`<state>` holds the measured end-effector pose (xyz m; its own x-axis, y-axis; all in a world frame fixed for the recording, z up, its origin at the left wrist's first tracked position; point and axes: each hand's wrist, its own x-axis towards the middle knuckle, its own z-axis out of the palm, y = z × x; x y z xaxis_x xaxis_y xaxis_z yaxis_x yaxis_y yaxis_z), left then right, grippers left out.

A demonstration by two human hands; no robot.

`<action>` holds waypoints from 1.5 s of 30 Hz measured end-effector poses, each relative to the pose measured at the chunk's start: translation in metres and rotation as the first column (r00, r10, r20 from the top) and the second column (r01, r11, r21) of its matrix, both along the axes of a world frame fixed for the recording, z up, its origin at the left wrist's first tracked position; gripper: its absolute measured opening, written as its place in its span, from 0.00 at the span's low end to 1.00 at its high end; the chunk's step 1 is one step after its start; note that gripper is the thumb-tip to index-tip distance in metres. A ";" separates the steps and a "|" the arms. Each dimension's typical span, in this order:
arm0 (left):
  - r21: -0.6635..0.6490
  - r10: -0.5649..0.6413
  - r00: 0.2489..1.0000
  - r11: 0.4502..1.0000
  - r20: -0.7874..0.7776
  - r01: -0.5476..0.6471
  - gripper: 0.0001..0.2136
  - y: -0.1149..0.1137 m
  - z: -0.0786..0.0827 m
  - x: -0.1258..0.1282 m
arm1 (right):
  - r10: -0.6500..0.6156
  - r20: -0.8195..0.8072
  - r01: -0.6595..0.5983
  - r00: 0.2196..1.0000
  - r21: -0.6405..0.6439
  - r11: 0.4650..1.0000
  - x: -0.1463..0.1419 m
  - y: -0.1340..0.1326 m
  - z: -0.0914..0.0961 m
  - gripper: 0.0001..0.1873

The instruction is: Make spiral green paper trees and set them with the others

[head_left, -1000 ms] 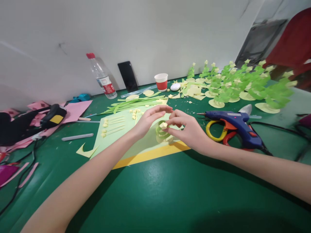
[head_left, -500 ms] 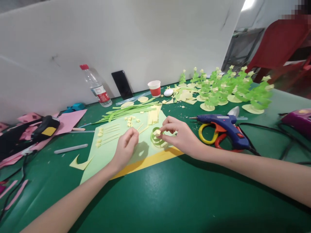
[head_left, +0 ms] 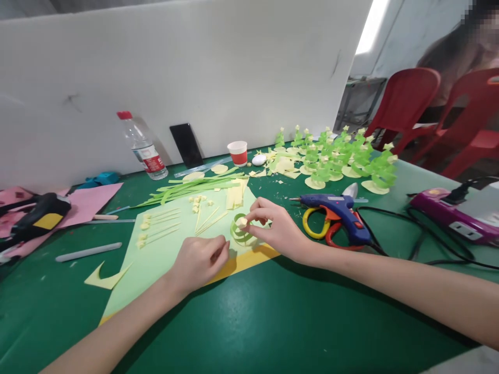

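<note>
My right hand [head_left: 271,226] is closed in a pinch on a small pale-yellow paper star [head_left: 241,223]. The star sits at the top of a green paper spiral [head_left: 236,235], which stands on the light-green sheet [head_left: 156,265]. Left of it, my left hand [head_left: 202,259] lies curled into a loose fist over the sheet, and nothing shows in its fingers. Beyond my left hand are thin yellow paper strips [head_left: 210,222] and several little stars [head_left: 198,201]. Strips with stars at their ends [head_left: 161,228] lie in a row on the left.
A blue glue gun [head_left: 337,205] rests over yellow-and-red-handled scissors [head_left: 312,223] at right, near a purple power strip [head_left: 448,213]. Several finished paper plants [head_left: 346,156] stand behind. A bottle [head_left: 146,150], phone [head_left: 186,145] and paper cup [head_left: 237,153] line the white board.
My left hand has drawn back toward me, away from the yellow strips, uncovering them. My right hand still pinches the star at the spiral. The view has shifted to the right.
</note>
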<state>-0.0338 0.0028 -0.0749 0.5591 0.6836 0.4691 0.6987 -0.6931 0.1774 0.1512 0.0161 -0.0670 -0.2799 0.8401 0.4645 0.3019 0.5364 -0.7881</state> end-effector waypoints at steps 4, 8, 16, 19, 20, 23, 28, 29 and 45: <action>0.106 -0.017 0.995 0.994 -0.096 0.027 0.14 0.000 -0.001 0.000 | 0.006 -0.006 -0.006 1.000 0.006 1.000 0.000 0.000 0.000 0.05; 0.152 -0.022 0.988 0.987 -0.152 0.045 0.15 0.002 -0.002 0.001 | 0.014 -0.015 -0.014 1.000 0.009 1.000 -0.001 -0.001 0.001 0.05; 0.157 -0.026 0.983 0.986 -0.183 0.055 0.15 0.002 -0.002 0.000 | 0.015 -0.018 -0.015 1.000 0.004 1.000 -0.001 -0.002 0.001 0.05; 0.145 -0.028 0.983 0.988 -0.184 0.055 0.15 0.002 -0.001 0.001 | 0.022 -0.013 -0.022 1.000 0.003 1.000 -0.001 -0.002 0.002 0.05; 0.140 -0.029 0.983 0.989 -0.184 0.055 0.15 0.002 -0.001 0.001 | 0.024 -0.011 -0.024 1.000 0.003 1.000 -0.001 -0.002 0.002 0.05; 0.130 -0.031 0.982 0.990 -0.184 0.056 0.15 0.002 -0.001 0.001 | 0.027 -0.010 -0.027 1.000 0.006 1.000 -0.001 -0.002 0.002 0.05; 0.126 -0.035 0.982 0.990 -0.184 0.059 0.15 0.002 -0.001 0.001 | 0.028 -0.007 -0.028 1.000 0.012 1.000 -0.001 -0.002 0.001 0.05; 0.126 -0.035 0.982 0.990 -0.184 0.059 0.15 0.002 -0.001 0.001 | 0.029 -0.008 -0.029 1.000 0.013 1.000 -0.001 -0.002 0.001 0.05; 0.147 -0.027 0.981 0.988 -0.193 0.056 0.15 0.002 -0.002 0.001 | 0.028 0.006 -0.028 1.000 -0.003 1.000 0.000 -0.001 0.002 0.04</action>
